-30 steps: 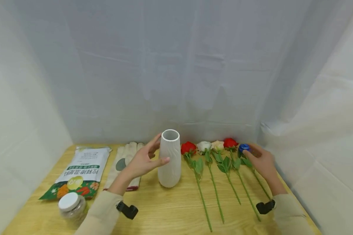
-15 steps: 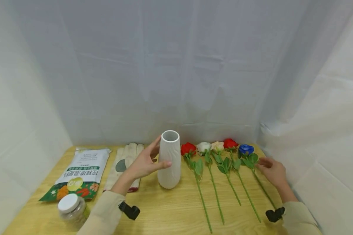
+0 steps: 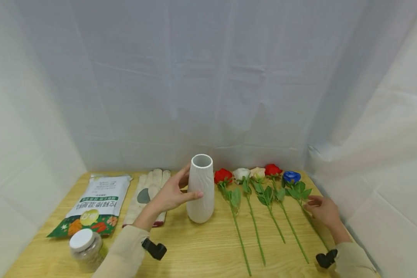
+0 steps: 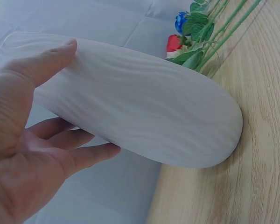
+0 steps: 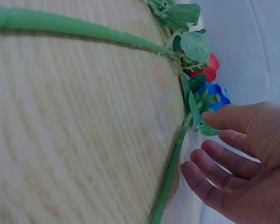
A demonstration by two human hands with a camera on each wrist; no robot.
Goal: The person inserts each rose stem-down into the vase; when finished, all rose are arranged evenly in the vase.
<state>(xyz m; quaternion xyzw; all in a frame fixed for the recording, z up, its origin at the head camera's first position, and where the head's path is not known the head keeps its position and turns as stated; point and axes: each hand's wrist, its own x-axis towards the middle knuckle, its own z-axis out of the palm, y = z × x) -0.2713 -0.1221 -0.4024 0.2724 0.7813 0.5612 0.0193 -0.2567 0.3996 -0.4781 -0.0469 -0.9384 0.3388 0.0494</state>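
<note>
Bag (image 3: 99,204) print upside down, unreadable. Left hand (image 3: 170,195) cups upright vase (image 3: 200,188), table centre. Right hand (image 3: 323,211) relaxed, empty, beside blue rose (image 3: 291,177) stem. Gloves (image 3: 149,193), jar (image 3: 84,245) left.

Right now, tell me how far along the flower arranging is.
Barely begun. Done: the white vase stands upright, gripped by the left hand. In hand: the right hand hovers open beside the blue rose, its stem not yet gripped. Left: all five roses lie on the table; none shows in the vase.
</note>
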